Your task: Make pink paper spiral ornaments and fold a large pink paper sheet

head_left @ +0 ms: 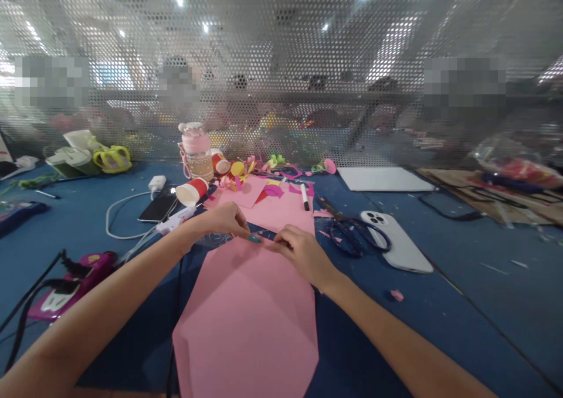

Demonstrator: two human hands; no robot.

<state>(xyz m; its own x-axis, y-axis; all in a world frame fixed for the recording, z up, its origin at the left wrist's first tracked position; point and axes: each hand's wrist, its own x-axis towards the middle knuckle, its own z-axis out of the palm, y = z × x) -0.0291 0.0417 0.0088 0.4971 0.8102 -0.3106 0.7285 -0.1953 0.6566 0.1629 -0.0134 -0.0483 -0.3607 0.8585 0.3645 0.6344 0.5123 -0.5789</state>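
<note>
A large sheet of pink paper [250, 322] with angled corners spreads in front of me, its near end running out of the picture. My left hand [229, 219] pinches its far edge, fingers closed. Beside those fingertips shows something small and teal that I cannot make out. Just to the right, my right hand [303, 251] has its thumb and fingers closed on the same far edge. Beyond both hands lies another pink sheet [281, 210] with paper scraps and a white marker with a black end [305, 197] on it.
Dark-handled scissors [352, 234] lie to the right, against a white phone [400, 245]. On the left are a purple power strip [94, 263] with cords, a black phone [158, 204], and a red-and-white paper cup [192, 191]. A pink-lidded bottle [196, 152] stands near the perforated metal screen [281, 46].
</note>
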